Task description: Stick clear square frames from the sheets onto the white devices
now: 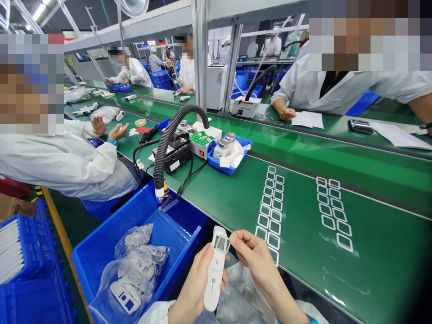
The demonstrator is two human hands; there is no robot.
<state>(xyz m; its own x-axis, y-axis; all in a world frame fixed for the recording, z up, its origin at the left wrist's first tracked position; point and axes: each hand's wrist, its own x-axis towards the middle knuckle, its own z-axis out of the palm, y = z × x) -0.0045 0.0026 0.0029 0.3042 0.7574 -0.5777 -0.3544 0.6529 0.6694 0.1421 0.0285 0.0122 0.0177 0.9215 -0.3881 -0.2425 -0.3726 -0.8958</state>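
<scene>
My left hand [197,279] is wrapped round a white handheld thermometer [215,274], which stands nearly upright with its display end away from me. At that end is a small dark screen window. My right hand [251,252] is closed in a pinch beside the window, fingertips on the edge of a small white rectangular frame [228,245] that overlaps the device's right side. Whether the frame touches the device all round I cannot tell. To the right, similar white frames [276,204] lie in two columns on the green bench [300,225], with a second group [332,204] farther right.
A blue bin [182,225] at lower left holds bags of white plastic parts [135,270]. A black flexible hose [162,148] arches over its far corner. A blue tray [222,168] with metal-capped jars stands beyond. Co-workers sit at left and across the bench.
</scene>
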